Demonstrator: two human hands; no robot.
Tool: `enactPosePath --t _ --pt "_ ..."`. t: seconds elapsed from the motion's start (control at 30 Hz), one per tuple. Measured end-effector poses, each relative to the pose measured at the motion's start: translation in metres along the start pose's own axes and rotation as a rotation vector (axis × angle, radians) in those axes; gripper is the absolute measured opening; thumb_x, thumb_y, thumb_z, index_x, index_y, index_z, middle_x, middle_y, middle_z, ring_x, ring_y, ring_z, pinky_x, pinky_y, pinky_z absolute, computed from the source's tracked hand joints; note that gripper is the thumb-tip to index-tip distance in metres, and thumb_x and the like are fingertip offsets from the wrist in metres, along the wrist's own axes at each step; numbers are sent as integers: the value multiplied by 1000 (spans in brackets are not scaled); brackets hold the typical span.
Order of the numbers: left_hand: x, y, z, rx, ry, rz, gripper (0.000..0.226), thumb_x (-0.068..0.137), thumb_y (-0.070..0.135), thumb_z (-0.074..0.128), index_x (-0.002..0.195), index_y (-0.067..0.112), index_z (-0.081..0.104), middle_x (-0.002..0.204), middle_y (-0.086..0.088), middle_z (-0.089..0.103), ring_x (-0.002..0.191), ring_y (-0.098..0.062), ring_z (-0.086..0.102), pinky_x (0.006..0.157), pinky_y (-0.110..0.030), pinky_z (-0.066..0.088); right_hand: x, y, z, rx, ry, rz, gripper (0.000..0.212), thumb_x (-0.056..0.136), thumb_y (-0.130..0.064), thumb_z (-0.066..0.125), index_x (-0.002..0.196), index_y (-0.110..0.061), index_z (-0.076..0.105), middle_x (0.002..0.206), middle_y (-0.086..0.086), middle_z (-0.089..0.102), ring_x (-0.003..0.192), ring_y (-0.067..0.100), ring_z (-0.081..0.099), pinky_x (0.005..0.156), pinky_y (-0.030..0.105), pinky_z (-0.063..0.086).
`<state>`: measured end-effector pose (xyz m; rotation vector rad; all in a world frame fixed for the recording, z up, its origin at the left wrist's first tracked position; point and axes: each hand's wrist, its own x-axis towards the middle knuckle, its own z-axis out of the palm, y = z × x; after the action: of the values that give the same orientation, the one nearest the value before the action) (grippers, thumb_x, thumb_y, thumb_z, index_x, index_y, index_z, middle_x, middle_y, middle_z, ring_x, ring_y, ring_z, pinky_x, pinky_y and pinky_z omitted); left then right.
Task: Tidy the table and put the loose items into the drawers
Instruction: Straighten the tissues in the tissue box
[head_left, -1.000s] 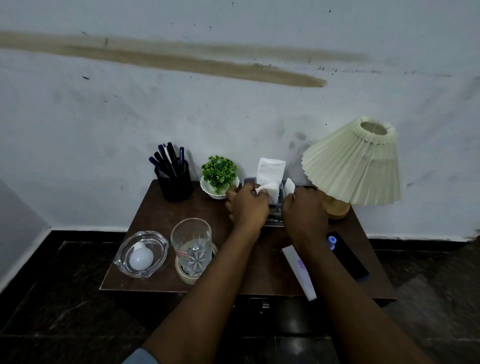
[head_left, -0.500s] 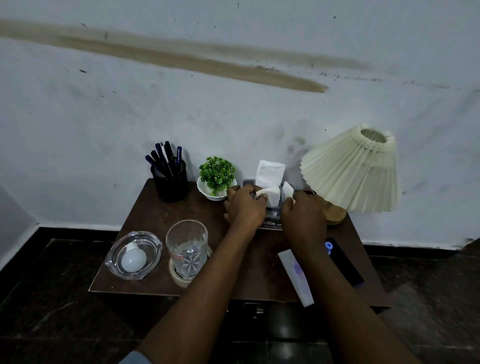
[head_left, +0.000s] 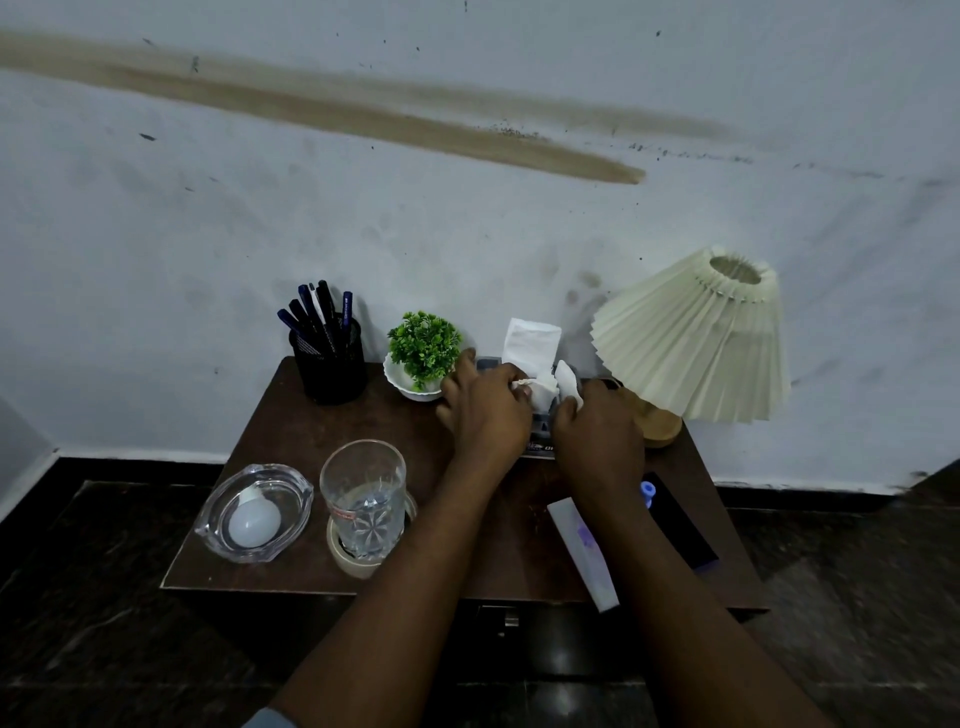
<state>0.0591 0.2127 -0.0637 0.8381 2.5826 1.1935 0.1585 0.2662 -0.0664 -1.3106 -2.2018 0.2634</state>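
Both hands work at a dark tissue box (head_left: 540, 439) at the back of the brown bedside table (head_left: 291, 436). My left hand (head_left: 485, 410) pinches a white tissue (head_left: 544, 392) at the box's top. My right hand (head_left: 597, 434) pinches another piece of tissue (head_left: 567, 382) beside it. A taller white tissue (head_left: 532, 340) stands up out of the box behind them. The hands hide most of the box. A drawer front with a small metal handle (head_left: 510, 618) shows below the table's front edge.
On the table stand a black pen holder with pens (head_left: 330, 364), a potted plant (head_left: 423, 356), a glass of water (head_left: 363, 499) on a tape roll, a glass ashtray with a bulb (head_left: 254, 512), a white tube (head_left: 584, 551), a dark phone (head_left: 680, 525) and a tilted lamp (head_left: 691, 338).
My hands have stayed at the tissue box, the fingers shifting slightly on the tissues. The view has dropped a little and moved closer.
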Motion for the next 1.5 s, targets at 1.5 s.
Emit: enactPosePath --t 1.5 --pt "31 28 -46 10 -135 203 31 67 13 54 94 28 57 132 -4 51 117 -34 53 96 -47 48 -2 13 10 149 -107 -126 48 99 -27 51 146 -17 48 136 11 55 117 32 57 90 46 52"
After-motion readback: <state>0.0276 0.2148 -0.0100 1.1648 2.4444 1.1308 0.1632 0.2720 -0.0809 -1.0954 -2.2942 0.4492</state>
